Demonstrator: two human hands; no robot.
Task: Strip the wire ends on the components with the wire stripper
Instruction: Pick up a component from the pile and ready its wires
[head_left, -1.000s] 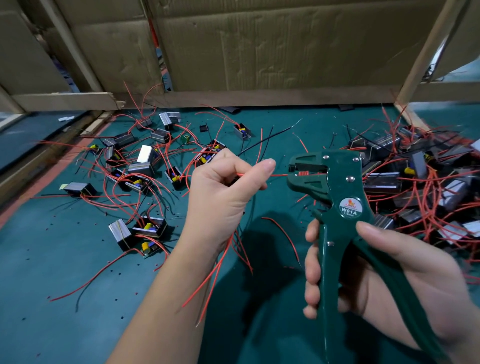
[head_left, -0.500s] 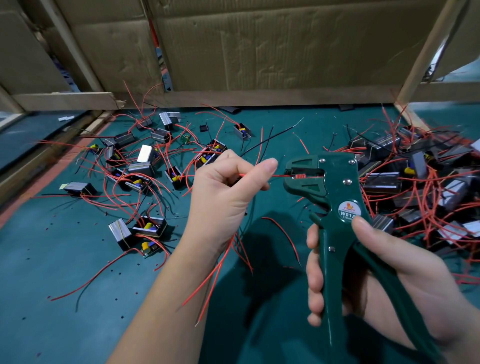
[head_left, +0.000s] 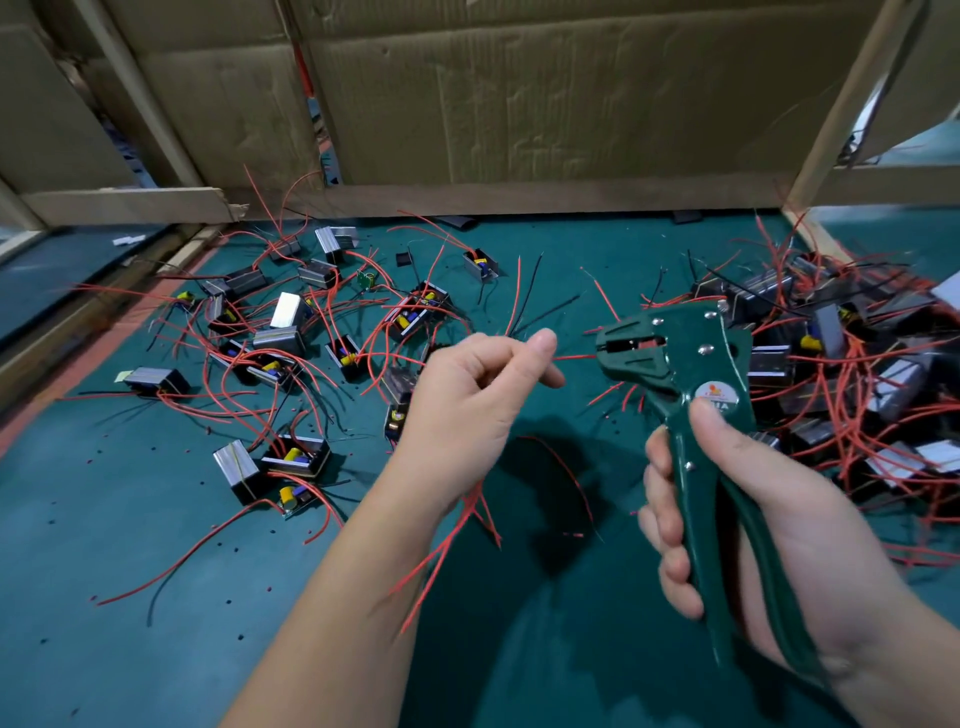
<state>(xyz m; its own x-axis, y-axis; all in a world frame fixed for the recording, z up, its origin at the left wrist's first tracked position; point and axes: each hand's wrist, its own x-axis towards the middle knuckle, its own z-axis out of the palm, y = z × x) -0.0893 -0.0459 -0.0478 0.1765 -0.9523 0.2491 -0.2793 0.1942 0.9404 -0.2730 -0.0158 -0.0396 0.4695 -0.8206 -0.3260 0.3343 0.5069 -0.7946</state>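
The wire stripper (head_left: 670, 364) has drawn slightly rightward, away from the left hand (head_left: 467, 395), which pinches a red wire (head_left: 574, 357) between thumb and forefinger. The wire's tip sits at the stripper's mouth. The right hand (head_left: 727, 509) grips both green handles. Below, components (head_left: 296, 457) trailing red leads litter the green desk (head_left: 104, 597).

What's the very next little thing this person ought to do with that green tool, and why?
Probably squeeze the handles of the wire stripper with the right hand. The left hand pinches a red wire whose end reaches into the tool's mouth, and red shows between the jaws, so the wire looks seated and ready to strip.
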